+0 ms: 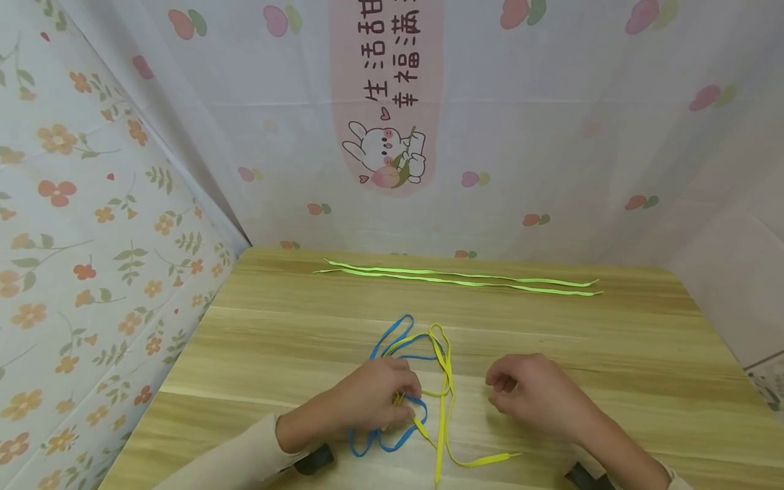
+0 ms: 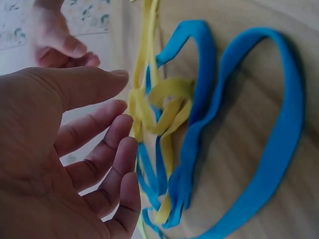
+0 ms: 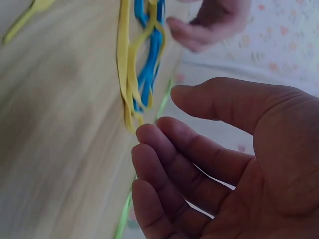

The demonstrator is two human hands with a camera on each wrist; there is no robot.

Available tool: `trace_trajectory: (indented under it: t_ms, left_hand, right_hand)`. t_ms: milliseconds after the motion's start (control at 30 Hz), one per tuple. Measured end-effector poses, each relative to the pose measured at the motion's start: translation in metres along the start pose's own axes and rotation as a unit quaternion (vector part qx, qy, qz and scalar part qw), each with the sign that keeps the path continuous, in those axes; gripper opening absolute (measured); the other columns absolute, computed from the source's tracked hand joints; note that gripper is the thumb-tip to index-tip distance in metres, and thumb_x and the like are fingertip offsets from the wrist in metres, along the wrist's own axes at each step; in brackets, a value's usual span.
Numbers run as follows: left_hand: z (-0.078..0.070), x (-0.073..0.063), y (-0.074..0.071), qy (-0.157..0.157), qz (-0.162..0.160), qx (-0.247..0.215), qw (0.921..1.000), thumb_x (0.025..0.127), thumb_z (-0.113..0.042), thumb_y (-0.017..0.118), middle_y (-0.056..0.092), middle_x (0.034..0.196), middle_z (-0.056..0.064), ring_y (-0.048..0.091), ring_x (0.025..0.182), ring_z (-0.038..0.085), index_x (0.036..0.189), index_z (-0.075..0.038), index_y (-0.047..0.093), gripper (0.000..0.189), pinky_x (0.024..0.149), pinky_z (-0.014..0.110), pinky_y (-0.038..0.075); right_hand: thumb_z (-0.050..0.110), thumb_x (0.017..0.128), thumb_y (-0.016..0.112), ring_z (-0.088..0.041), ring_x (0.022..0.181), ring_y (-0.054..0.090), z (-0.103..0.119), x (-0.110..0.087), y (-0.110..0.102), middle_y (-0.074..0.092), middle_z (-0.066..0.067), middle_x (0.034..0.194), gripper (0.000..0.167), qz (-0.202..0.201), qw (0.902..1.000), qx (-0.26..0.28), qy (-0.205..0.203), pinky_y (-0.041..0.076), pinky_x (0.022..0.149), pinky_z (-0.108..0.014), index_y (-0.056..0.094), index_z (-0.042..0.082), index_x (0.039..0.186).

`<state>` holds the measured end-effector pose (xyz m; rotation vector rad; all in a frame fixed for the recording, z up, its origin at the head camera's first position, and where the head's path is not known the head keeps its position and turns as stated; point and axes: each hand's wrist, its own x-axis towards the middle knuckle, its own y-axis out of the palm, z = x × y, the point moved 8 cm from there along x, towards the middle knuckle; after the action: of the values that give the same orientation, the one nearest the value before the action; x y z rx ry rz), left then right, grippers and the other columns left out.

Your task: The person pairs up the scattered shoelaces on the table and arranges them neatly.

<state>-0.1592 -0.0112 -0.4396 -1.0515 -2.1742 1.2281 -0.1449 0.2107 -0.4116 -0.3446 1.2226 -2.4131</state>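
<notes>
A blue shoelace (image 1: pixel 402 444) and a yellow shoelace (image 1: pixel 442 408) lie in a loose tangle near the front middle of the wooden table. My left hand (image 1: pixel 382 395) is over the tangle's left part and hides some of it. In the left wrist view the left hand's thumb and fingers (image 2: pixel 119 130) are apart, loosely bent, with fingertips right by the yellow loops (image 2: pixel 172 92). To the right of the tangle, my right hand (image 1: pixel 539 395) hovers with relaxed fingers and holds nothing. The right wrist view shows a gap between its thumb (image 3: pixel 209 99) and fingers.
Two light green shoelaces (image 1: pixel 459 278) are stretched side by side across the back of the table (image 1: pixel 257 327). Behind it hangs a printed white curtain (image 1: pixel 551 136), and a floral cloth (image 1: pixel 92 238) runs along the left. One yellow lace end points right, towards the right forearm.
</notes>
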Motion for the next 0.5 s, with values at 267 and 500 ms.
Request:
trace_trajectory:
  t_ms: [267, 500]
  left_hand:
    - [-0.014, 0.002, 0.013, 0.026, 0.033, 0.077, 0.9962, 0.09, -0.019, 0.088, 0.066, 0.1, -0.017, 0.048, 0.088, 0.0, 0.107, -0.024, 0.083, 0.019, 0.08, 0.02, 0.041]
    - [-0.023, 0.005, 0.023, 0.072, 0.036, 0.113, 0.9903, 0.087, -0.02, 0.088, 0.067, 0.099, -0.013, 0.047, 0.084, 0.003, 0.103, -0.024, 0.084, 0.017, 0.075, 0.02, 0.036]
  right_hand:
    - [0.009, 0.083, 0.088, -0.003, 0.081, 0.064, 0.027, 0.016, 0.02, 0.073, 0.009, 0.088, 0.016, -0.008, 0.9988, -0.019, -0.044, 0.058, 0.072, -0.03, 0.078, 0.015, 0.094]
    - [0.008, 0.083, 0.086, 0.0, 0.075, 0.057, 0.045, 0.039, 0.032, 0.064, 0.017, 0.081, 0.015, 0.009, 0.9967, -0.041, -0.069, 0.052, 0.068, -0.027, 0.077, 0.018, 0.089]
